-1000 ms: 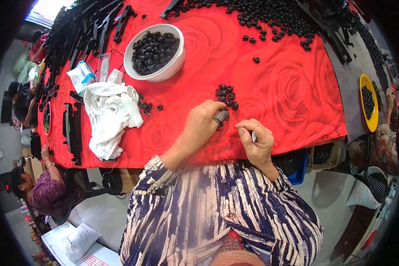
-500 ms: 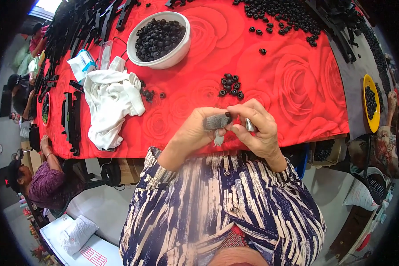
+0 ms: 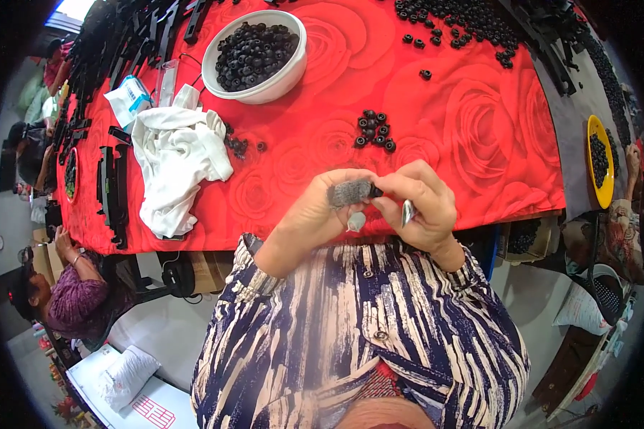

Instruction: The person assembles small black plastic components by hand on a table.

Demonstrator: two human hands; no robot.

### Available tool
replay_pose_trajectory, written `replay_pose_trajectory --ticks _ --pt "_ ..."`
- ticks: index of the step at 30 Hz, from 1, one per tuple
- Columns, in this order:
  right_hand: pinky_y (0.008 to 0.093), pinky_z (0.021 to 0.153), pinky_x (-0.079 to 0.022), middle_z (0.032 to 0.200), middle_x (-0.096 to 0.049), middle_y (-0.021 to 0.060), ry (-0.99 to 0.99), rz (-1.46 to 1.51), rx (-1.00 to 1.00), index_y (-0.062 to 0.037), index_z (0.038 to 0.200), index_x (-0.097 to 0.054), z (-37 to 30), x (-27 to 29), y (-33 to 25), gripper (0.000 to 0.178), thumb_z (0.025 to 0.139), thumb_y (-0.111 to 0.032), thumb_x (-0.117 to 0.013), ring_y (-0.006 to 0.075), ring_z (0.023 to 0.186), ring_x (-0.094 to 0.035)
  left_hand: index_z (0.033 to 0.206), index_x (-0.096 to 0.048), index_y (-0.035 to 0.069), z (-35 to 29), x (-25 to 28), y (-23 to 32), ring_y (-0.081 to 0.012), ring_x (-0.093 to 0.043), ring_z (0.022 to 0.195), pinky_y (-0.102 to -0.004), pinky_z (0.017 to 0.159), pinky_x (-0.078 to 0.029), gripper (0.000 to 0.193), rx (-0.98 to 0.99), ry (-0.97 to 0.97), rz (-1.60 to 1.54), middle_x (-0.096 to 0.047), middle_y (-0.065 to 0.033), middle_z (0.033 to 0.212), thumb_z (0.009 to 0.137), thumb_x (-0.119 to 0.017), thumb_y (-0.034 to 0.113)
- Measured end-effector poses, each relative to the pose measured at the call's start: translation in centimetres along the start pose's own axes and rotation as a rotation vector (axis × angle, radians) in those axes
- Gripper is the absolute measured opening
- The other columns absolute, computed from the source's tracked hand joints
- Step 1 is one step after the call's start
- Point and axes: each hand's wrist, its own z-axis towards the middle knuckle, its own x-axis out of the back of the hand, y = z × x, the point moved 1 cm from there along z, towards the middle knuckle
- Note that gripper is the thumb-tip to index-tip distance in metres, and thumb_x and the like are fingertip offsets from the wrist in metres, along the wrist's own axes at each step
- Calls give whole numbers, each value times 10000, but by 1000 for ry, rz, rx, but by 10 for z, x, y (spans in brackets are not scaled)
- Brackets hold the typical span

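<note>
My left hand (image 3: 304,222) is closed around a fuzzy grey pad (image 3: 349,192), held over the table's front edge. Just below the pad, a small pale whitish piece (image 3: 355,222) shows at the left fingers; I cannot tell what it is. Thumb and fingertips of my right hand (image 3: 428,205) pinch a small round black part (image 3: 376,191) against the pad's right end. A shiny silver tool (image 3: 408,213), its kind unclear, is tucked in the same hand. Beyond the hands, several black ring-shaped parts (image 3: 374,131) lie in a small cluster on the red cloth.
A white bowl (image 3: 304,68) full of black parts stands at the back. Left of my hands lie a crumpled white cloth (image 3: 168,161) and black strips (image 3: 112,196). More loose parts (image 3: 458,25) spread at the far right. Other people sit nearby, one in a purple top (image 3: 79,297).
My right fingers have shifted slightly and the silver tool has turned in them. More of the black part shows at the pad's end. The view has moved a little.
</note>
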Motion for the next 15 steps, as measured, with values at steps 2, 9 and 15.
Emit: replay_pose_trajectory --ticks 2,9,15 --pt "297 458 -429 747 -553 87 174 -203 245 5 946 -634 -3 -6 1 318 644 17 -733 195 544 -547 1032 -591 0 0 -3 -7 -132 -598 783 -231 653 -492 203 28 -24 -37 -619 -69 883 881 -556 132" --pt "307 439 -414 733 -535 69 134 -261 371 18 964 -628 -8 -7 12 372 608 6 -737 187 511 -516 1034 -582 -13 0 -4 -5 -134 -598 780 -251 656 -509 223 8 -37 -25 -618 -72 899 901 -533 160" --pt "304 583 -467 825 -546 118 -81 -17 -19 6 996 -631 9 9 0 318 681 8 -677 222 660 -566 995 -622 -12 -1 7 13 -141 -627 694 -246 604 -510 189 27 -105 342 -648 -89 854 872 -577 126"
